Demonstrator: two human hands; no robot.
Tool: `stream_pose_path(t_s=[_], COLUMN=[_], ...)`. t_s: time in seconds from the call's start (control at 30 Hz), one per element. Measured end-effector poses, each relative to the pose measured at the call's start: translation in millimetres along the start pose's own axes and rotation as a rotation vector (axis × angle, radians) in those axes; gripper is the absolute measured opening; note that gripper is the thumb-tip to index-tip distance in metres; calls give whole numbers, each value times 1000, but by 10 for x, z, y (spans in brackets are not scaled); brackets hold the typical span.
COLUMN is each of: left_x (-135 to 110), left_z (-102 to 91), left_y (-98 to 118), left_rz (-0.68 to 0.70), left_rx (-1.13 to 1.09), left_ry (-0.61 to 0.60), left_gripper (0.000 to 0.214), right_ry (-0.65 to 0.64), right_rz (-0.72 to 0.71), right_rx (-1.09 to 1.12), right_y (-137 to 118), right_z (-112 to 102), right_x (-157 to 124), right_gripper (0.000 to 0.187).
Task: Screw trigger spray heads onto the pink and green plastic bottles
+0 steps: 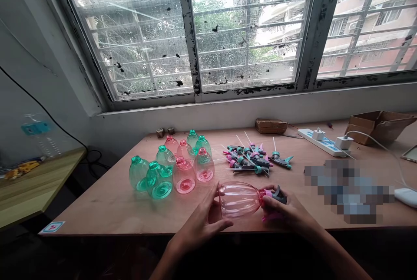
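A clear pink spray bottle lies on its side in the air above the table's front edge, its base to the left and its neck to the right. My left hand cups the base between fingers and thumb. Around the neck, the fingers of my right hand close on a pink and dark grey trigger sprayer, which is seated at the bottle's mouth. How tightly it is fastened I cannot tell. Part of the sprayer is hidden by that hand.
Several green bottles and pink bottles stand headless at left. Behind the held bottle lies a pile of trigger sprayers with thin tubes. Farther right are a power strip, an open cardboard box and a blurred-out patch.
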State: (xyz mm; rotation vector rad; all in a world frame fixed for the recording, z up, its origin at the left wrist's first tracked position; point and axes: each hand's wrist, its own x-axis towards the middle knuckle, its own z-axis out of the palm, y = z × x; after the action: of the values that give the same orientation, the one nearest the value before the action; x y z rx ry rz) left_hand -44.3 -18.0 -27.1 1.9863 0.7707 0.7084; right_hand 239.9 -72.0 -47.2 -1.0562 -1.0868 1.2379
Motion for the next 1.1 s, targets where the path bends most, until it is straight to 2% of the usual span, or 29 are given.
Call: stream_pose_path(t_s=[0.1, 0.27, 0.43, 0.57, 0.73, 0.9, 1.1], left_x=[3, 6, 5, 1, 5, 9, 6], left_z=[3, 0, -7, -5, -11, -16, 0], left_y=[-28, -38, -43, -71, -25, -4, -35], left_rz=[8, -16, -11, 22, 20, -13, 46], left_rx=[-4, -68, -101, -45, -1, 42, 23], left_ry=[-4, -26, -32, 0, -20, 1, -6], left_gripper=[93, 115, 96, 91, 101, 89, 95], right_ry=[-17, -12, -30, -34, -42, -56, -66], right_rz=[10, 13, -3, -9, -7, -12, -21], right_rx=[-4, -12, -15, -10, -8, -19, -11], right_y=[-25, -73, -47, -21, 2, 20, 61], right_z=[5, 22, 8, -4, -21, -38, -54], right_x=[-9, -28, -24, -17, -10, -3, 16], right_gripper=[45, 45, 41, 41, 39, 37, 36])
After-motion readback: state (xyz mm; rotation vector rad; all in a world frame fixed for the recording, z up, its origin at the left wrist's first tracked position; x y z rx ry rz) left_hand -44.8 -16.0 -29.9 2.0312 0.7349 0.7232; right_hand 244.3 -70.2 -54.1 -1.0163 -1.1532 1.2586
